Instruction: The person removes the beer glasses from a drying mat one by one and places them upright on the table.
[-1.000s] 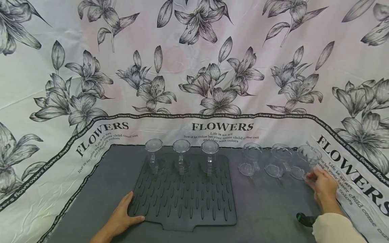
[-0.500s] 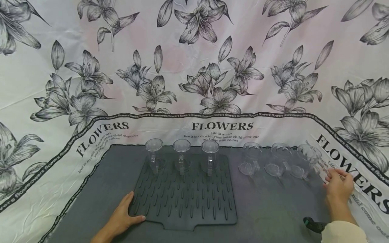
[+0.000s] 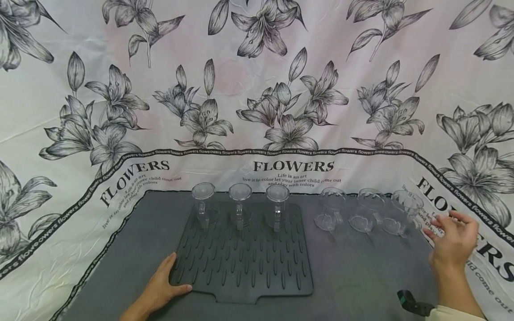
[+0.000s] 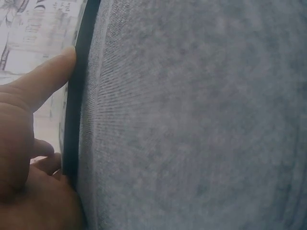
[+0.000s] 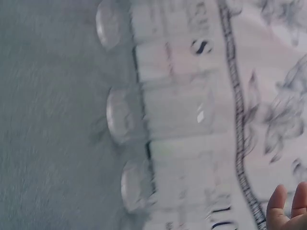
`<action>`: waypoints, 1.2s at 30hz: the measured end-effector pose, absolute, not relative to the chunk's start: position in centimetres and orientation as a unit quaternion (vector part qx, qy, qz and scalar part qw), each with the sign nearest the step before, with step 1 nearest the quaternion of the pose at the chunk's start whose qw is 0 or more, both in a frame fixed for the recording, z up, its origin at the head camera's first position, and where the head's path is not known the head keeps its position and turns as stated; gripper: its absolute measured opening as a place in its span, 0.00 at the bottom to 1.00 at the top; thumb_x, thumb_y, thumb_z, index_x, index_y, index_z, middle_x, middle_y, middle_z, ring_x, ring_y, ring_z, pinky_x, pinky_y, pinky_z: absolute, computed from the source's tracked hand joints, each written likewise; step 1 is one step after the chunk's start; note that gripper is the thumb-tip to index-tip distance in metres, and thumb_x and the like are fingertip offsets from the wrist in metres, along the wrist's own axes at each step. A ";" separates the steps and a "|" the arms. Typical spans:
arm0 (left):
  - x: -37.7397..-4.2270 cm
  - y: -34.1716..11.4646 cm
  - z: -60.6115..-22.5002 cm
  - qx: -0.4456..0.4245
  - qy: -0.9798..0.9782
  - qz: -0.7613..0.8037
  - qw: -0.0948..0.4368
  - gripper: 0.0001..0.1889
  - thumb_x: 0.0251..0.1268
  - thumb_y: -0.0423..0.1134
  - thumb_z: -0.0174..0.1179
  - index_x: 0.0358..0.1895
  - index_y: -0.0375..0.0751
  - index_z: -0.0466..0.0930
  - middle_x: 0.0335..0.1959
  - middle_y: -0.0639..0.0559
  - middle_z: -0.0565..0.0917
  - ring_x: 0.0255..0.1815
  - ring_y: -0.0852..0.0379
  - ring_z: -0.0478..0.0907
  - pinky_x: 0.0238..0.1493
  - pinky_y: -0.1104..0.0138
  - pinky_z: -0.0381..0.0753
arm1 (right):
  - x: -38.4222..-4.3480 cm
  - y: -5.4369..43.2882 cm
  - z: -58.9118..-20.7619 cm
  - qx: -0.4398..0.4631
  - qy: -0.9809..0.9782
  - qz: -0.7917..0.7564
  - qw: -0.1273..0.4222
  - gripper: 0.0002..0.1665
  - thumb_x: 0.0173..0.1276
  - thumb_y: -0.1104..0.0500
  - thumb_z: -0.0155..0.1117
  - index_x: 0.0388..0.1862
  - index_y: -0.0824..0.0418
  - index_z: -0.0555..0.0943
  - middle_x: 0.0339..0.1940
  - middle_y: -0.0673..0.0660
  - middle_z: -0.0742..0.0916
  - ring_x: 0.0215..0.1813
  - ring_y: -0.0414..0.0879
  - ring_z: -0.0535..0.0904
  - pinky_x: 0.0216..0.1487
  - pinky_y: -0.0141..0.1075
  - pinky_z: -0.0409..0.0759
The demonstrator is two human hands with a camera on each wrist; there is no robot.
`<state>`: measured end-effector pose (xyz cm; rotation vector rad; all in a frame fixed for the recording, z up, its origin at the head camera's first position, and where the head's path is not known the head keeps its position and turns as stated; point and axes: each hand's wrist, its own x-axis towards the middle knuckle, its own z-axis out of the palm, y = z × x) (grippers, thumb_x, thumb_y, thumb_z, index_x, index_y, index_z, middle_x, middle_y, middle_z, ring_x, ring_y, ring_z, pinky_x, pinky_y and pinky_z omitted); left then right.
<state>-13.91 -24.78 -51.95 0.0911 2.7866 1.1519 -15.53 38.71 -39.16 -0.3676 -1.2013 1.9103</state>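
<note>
My left hand (image 3: 162, 281) lies at the near left corner of a dark ribbed drying mat (image 3: 241, 278), thumb on its front edge and fingers along its side. On the far part of the mat, three clear mugs stand bottom-up in a row: a left mug (image 3: 204, 207), a middle mug (image 3: 240, 207) and a right mug (image 3: 278, 207). Three more clear mugs stand mouth-up to the right of the mat, the outermost mug (image 3: 403, 211) nearest my right hand (image 3: 453, 238). That hand is raised just right of it, fingers loosely bent, holding nothing.
The grey table (image 3: 361, 272) ends at a white flower-print cloth (image 3: 293, 102) behind and at both sides. A mug (image 3: 367, 214) and another mug (image 3: 330, 214) stand between the mat and the outermost one. A black strap piece (image 3: 413, 303) sits at the right wrist.
My right hand has come away from the outermost mug, moving right and slightly up, and its fingers have spread a little. The left hand, mat and mugs stay in place.
</note>
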 end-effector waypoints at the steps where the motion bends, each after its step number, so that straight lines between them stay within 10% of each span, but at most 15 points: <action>1: -13.9 -24.8 -52.0 0.031 0.923 0.379 0.061 0.61 0.43 0.52 0.77 0.71 0.20 0.48 0.70 0.23 0.52 0.70 0.27 0.48 0.65 0.38 0.53 | -15.3 38.2 -38.9 -0.132 -0.475 0.764 0.416 0.12 0.70 0.67 0.56 0.51 0.62 0.70 0.44 0.60 0.72 0.34 0.45 0.74 0.19 0.31 0.77; 36: -13.8 -24.7 -51.9 0.028 0.925 0.375 0.059 0.61 0.43 0.52 0.77 0.72 0.21 0.48 0.71 0.24 0.51 0.70 0.28 0.49 0.65 0.38 0.54 | -11.5 26.9 -35.1 0.265 -0.351 0.828 0.348 0.16 0.66 0.80 0.33 0.48 0.85 0.67 0.40 0.74 0.76 0.40 0.61 0.77 0.39 0.45 0.81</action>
